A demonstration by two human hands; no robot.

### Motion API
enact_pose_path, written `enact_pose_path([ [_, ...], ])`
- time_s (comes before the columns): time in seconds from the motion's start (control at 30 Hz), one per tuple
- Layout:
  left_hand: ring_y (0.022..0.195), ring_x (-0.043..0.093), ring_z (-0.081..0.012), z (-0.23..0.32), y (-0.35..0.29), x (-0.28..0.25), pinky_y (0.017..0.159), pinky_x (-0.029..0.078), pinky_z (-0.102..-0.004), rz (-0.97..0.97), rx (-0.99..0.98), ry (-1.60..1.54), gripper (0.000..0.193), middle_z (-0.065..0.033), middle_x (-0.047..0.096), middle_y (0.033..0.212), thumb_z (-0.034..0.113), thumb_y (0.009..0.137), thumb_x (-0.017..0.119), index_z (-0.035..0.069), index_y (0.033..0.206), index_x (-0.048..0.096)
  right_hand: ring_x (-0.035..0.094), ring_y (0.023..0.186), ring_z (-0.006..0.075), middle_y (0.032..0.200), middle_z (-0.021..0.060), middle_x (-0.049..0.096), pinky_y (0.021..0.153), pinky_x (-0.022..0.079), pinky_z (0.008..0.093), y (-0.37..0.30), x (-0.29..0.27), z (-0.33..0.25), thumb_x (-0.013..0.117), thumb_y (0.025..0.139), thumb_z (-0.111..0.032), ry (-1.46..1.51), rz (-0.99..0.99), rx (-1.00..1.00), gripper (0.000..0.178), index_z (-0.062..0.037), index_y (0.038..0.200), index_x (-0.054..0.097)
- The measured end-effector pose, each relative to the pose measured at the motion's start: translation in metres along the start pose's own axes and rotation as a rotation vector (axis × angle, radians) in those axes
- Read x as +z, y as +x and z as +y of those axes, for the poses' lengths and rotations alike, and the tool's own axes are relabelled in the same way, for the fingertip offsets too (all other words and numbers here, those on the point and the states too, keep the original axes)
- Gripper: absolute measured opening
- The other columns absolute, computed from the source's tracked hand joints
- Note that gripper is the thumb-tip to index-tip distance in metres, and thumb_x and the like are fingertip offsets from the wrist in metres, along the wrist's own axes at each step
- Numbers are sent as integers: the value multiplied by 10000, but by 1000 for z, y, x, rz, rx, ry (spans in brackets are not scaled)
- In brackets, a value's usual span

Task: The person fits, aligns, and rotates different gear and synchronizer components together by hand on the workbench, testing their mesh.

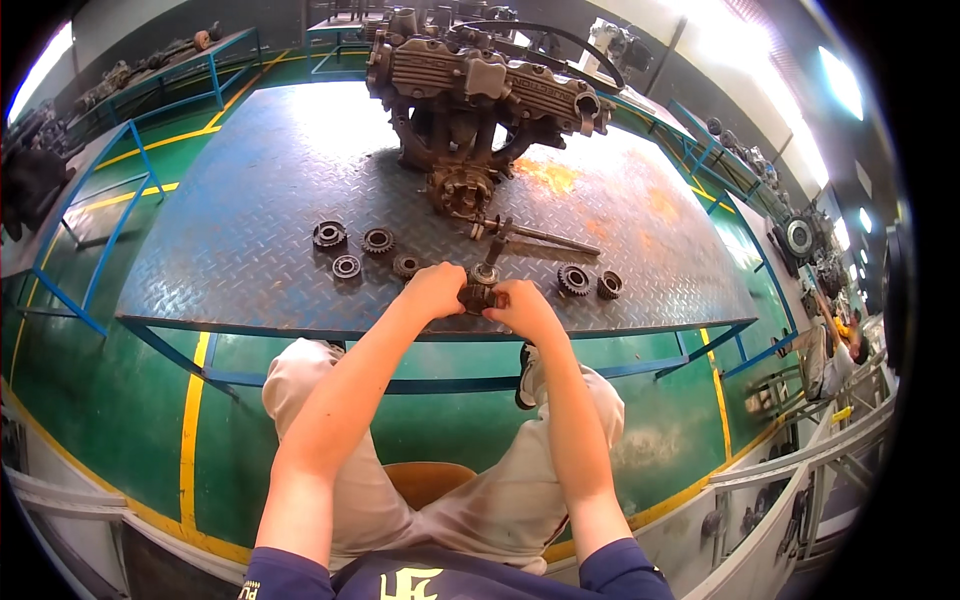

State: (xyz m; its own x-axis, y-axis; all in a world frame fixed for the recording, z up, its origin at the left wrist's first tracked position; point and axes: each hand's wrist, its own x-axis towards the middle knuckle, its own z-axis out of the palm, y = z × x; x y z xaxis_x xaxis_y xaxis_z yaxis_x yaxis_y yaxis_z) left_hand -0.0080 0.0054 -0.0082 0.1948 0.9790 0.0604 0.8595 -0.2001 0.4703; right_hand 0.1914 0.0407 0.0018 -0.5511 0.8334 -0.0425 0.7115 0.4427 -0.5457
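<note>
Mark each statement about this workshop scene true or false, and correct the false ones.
1. The left hand and right hand are both on a dark metal part. True.
2. The engine stands on the floor. False: the engine stands on the diamond-plate table.
3. Two gears lie to the right of the right hand. True.
4. The floor is red with white lines. False: the floor is green, its lines yellow.

Gears (573,281) on table (250,200) (engine (490,85) behind)
</note>
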Motion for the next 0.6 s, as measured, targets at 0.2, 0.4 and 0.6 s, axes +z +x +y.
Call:
enact_pose_path([
  [0.2, 872, 673, -379, 8, 4, -2, 771, 539, -448, 56, 109, -66, 319, -202, 693, 891, 236, 646, 810, 44, 882, 715, 634, 758, 354, 793, 155, 647, 682, 491, 435, -5, -3, -3, 762, 693, -187, 62, 174, -164, 282, -37, 925, 699],
  [0.4, 841, 674, -377, 10, 11, 2, 748, 539, -458, 3, 98, -51, 332, -194, 693, 857, 290, 626, 800, 53, 844, 724, 668, 841, 393, 853, 225, 676, 759, 519, 440, -10, -5, 9, 730, 708, -135, 45, 57, -106, 266, -33, 951, 695],
  [0.6, 769, 628, -353, 7, -14, -16, 703, 495, -435, 189, 107, -108, 259, -149, 654, 731, 192, 642, 768, 43, 847, 713, 658, 769, 384, 785, 190, 673, 697, 518, 453, -5, 12, -9, 756, 684, -147, 121, 195, -203, 251, -26, 892, 683],
])
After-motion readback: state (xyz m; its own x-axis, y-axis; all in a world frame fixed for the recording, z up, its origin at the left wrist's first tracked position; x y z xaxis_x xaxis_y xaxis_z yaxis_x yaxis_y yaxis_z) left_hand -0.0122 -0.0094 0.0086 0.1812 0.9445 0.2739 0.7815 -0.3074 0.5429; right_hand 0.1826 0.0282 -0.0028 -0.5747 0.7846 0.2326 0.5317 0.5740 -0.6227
